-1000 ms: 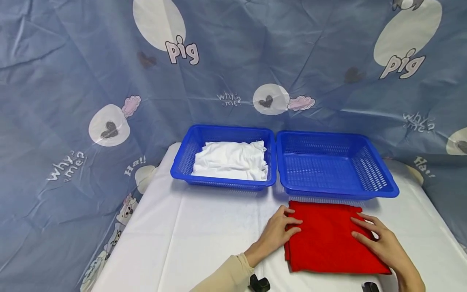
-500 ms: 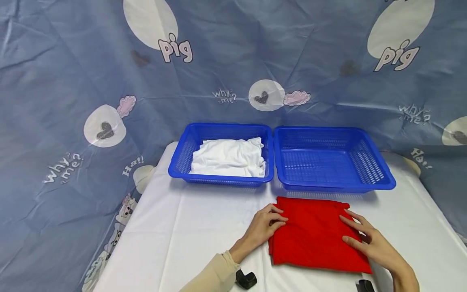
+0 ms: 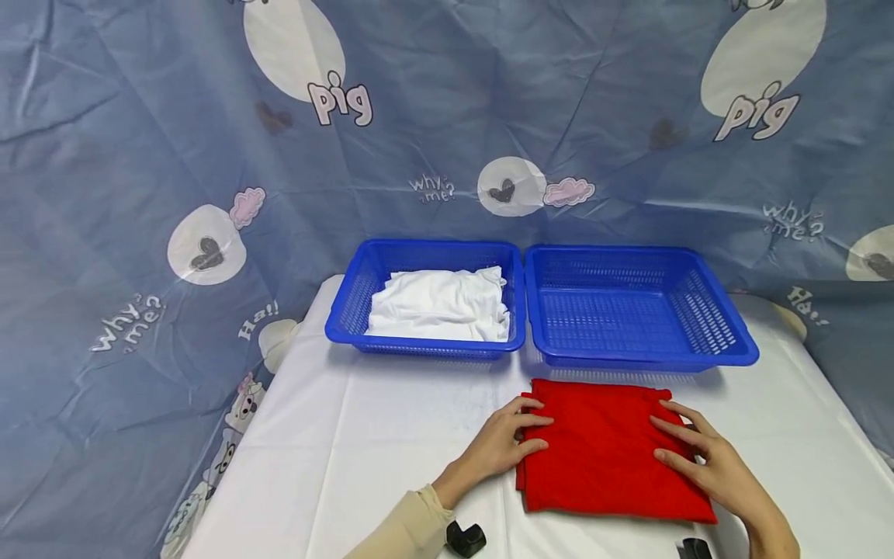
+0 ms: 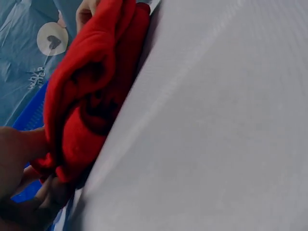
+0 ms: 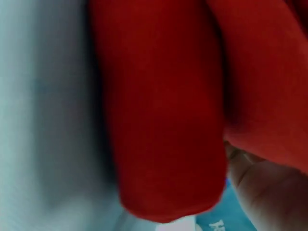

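Note:
A folded red cloth (image 3: 601, 450) lies on the white table in the head view. My left hand (image 3: 497, 439) rests at its left edge, fingertips on the top. In the left wrist view, fingers (image 4: 45, 199) touch one end of the cloth (image 4: 82, 130), whose stacked folds show from the side. My right hand (image 3: 712, 462) touches the cloth's right edge with spread fingers. The right wrist view is filled by a thick rounded fold of red cloth (image 5: 163, 115), with a finger (image 5: 269, 190) against an upper layer. The cloth hides some fingertips there.
Behind the cloth stand two blue plastic baskets side by side. The left basket (image 3: 340, 322) holds white folded cloth (image 3: 440, 303); the bottom of the right basket (image 3: 608, 310) shows bare. A patterned blue curtain (image 3: 419, 116) hangs behind the white table (image 3: 391, 435).
The red cloth and both hands have shifted slightly left in the head view, partly with the camera's movement. My left fingers bunched together half a second ago and are spread now.

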`<action>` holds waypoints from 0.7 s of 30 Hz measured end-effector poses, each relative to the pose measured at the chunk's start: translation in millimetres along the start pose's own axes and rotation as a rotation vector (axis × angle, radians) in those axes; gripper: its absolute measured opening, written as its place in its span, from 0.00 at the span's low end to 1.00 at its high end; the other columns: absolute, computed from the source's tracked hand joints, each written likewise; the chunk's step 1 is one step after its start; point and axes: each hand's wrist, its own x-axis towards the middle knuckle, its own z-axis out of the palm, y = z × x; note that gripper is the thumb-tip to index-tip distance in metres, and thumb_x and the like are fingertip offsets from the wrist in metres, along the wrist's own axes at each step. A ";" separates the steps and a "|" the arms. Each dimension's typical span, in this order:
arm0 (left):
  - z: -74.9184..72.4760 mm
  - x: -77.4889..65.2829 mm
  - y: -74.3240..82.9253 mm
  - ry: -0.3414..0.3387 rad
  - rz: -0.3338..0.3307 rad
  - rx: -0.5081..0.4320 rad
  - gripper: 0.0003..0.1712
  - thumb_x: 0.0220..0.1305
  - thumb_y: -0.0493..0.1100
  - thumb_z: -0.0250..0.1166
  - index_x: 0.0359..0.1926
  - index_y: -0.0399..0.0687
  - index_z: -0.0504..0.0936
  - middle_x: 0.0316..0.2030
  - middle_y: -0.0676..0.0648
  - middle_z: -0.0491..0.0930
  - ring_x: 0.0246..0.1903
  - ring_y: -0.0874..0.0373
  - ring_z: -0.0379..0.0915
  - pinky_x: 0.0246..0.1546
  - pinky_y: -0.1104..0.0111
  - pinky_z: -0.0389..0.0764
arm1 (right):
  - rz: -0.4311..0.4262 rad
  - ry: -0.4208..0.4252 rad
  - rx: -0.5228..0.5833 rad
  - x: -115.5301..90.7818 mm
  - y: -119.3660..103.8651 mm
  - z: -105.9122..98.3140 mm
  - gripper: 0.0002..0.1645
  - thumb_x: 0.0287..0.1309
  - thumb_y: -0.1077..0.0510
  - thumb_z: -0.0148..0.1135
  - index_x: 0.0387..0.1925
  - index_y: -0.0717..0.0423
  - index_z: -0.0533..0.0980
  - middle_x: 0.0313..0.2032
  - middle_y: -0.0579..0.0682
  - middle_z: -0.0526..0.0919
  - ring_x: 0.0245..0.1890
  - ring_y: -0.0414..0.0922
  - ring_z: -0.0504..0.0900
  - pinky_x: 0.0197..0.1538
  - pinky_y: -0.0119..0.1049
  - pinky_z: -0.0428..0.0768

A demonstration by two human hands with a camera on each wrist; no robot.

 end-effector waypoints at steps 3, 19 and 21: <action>5.1 0.7 -2.5 0.032 -0.015 -0.057 0.15 0.53 0.48 0.64 0.44 0.54 0.81 0.49 0.52 0.73 0.31 0.71 0.70 0.30 0.86 0.69 | 0.075 -0.072 -0.048 -0.7 -0.2 -5.7 0.28 0.46 0.51 0.65 0.53 0.44 0.72 0.60 0.45 0.62 0.57 0.32 0.58 0.47 0.14 0.65; 7.0 7.3 -3.4 0.144 0.059 -0.062 0.09 0.53 0.41 0.64 0.37 0.53 0.84 0.39 0.54 0.77 0.44 0.66 0.73 0.48 0.80 0.70 | 0.132 -0.104 -0.095 -4.5 -1.0 -10.9 0.28 0.46 0.45 0.63 0.52 0.42 0.73 0.58 0.42 0.65 0.54 0.24 0.59 0.46 0.12 0.65; 4.9 8.2 -2.3 0.151 0.077 -0.066 0.09 0.53 0.40 0.64 0.37 0.53 0.84 0.39 0.54 0.77 0.44 0.67 0.73 0.48 0.80 0.70 | 0.124 -0.062 -0.085 -5.6 -1.2 -10.1 0.26 0.46 0.47 0.64 0.51 0.42 0.74 0.57 0.41 0.66 0.54 0.21 0.59 0.46 0.07 0.57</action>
